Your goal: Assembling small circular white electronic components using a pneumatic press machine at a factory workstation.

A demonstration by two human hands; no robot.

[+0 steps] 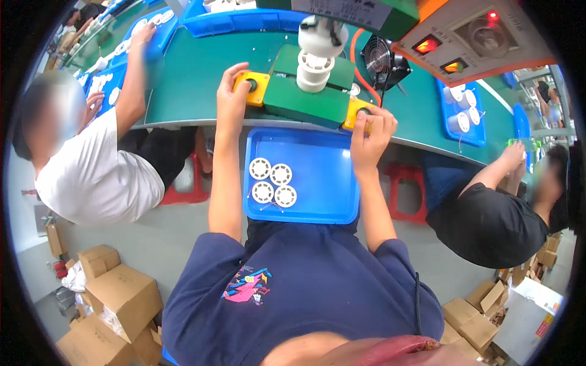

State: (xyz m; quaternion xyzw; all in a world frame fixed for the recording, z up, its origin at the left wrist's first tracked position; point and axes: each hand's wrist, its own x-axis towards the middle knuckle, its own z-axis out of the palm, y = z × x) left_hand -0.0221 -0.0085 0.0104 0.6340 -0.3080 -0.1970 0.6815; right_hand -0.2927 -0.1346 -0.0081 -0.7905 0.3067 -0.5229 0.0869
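Note:
My left hand (231,107) grips the left yellow button box (259,91), its thumb at the black push button and its fingers along the far side. On the other side, my right hand (371,141) is closed around the right yellow button box (351,116), thumb at that button. Between them sits the green press base (299,104), with a white plastic cylinder part (312,74) standing upright on it. The white press head (321,38) is right above the part; whether they touch, I cannot tell. A blue tray (323,183) below my hands holds several white slotted round parts (281,174).
An orange control box (470,39) with lit switches hangs at upper right, near a black fan (381,58). Another blue tray (479,131) of white parts lies right. Co-workers sit left (104,165) and right (494,219). Cardboard boxes (125,299) stand behind on the floor.

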